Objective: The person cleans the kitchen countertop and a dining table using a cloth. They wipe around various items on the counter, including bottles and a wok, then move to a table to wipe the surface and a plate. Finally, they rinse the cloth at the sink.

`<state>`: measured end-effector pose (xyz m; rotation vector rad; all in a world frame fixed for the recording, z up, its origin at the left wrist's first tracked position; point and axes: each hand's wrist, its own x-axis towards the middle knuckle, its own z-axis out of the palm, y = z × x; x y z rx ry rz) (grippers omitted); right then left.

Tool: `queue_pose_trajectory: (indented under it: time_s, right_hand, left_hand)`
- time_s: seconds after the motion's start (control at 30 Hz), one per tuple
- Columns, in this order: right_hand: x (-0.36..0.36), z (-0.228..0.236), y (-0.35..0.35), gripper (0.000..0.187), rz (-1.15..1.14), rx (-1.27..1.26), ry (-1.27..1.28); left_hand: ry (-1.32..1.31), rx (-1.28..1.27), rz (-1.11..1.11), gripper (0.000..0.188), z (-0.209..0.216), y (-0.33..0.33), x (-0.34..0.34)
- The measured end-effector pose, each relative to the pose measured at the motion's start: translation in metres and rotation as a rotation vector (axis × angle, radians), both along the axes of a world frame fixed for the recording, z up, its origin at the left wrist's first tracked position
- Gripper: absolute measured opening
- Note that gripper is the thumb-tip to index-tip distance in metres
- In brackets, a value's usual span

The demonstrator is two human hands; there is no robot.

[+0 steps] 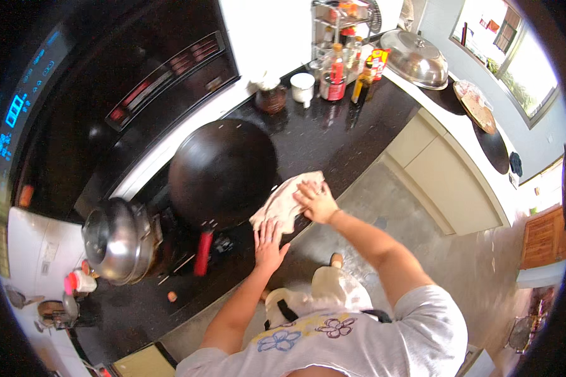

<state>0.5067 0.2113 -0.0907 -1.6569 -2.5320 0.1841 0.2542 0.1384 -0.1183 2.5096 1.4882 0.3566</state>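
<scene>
- From where I stand, the cloth (pixel 285 204) lies spread, a little rumpled, on the black counter (pixel 358 135), just beside the wok (pixel 223 169) and close to the counter's front edge. Whether it touches the wok's rim, I can't tell.
- The left hand (pixel 269 244) rests at the cloth's near left end, palm down, fingers stretched out and thumb held apart from them.
- The right hand (pixel 319 202) lies over the other end, its fingers spread wide on the fabric. Neither hand looks to be pinching or gripping anything.
- I'd judge the cloth light and limp — thin stuff that folds wherever it's pushed and can't be broken by a drop. Damp or dry, I can't say from here; wet, it would weigh more and cling.
- The counter has a shine, so cloth probably slides on it easily. Flat palms near both ends seem the right hold for keeping it spread; to lift it, I'd pinch a corner — the far right one sits clear of the wok.
- The wok looks the opposite: stiff, broad and likely heavy, best taken by its red handle (pixel 203 254). A hard shove of the cloth that way could bunch it against the rim.
</scene>
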Motion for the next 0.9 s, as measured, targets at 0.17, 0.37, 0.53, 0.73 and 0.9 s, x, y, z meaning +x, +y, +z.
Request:
queue_pose_trajectory:
  time_s: [0.17, 0.37, 0.53, 0.73, 0.9]
  right_hand:
    - [0.018, -0.062, 0.02, 0.057, -0.154, 0.011, 0.239]
    - [0.076, -0.072, 0.065, 0.04, -0.222, 0.12, 0.101]
    - [0.191, -0.076, 0.116, 0.041, -0.273, 0.065, 0.109]
    - [0.328, -0.08, 0.174, 0.046, -0.577, 0.118, 0.047]
    - [0.385, -0.039, 0.229, 0.057, -0.884, -0.026, 0.293]
  left_hand:
    - [0.05, 0.112, 0.129, 0.079, -0.019, 0.033, 0.076]
    - [-0.116, -0.034, 0.153, 0.07, -0.004, 0.096, 0.168]
    - [-0.199, -0.096, -0.039, 0.06, -0.014, 0.17, 0.254]
    - [-0.287, -0.077, -0.27, 0.055, -0.022, 0.269, 0.39]
    - [-0.286, -0.135, -0.238, 0.054, -0.015, 0.321, 0.468]
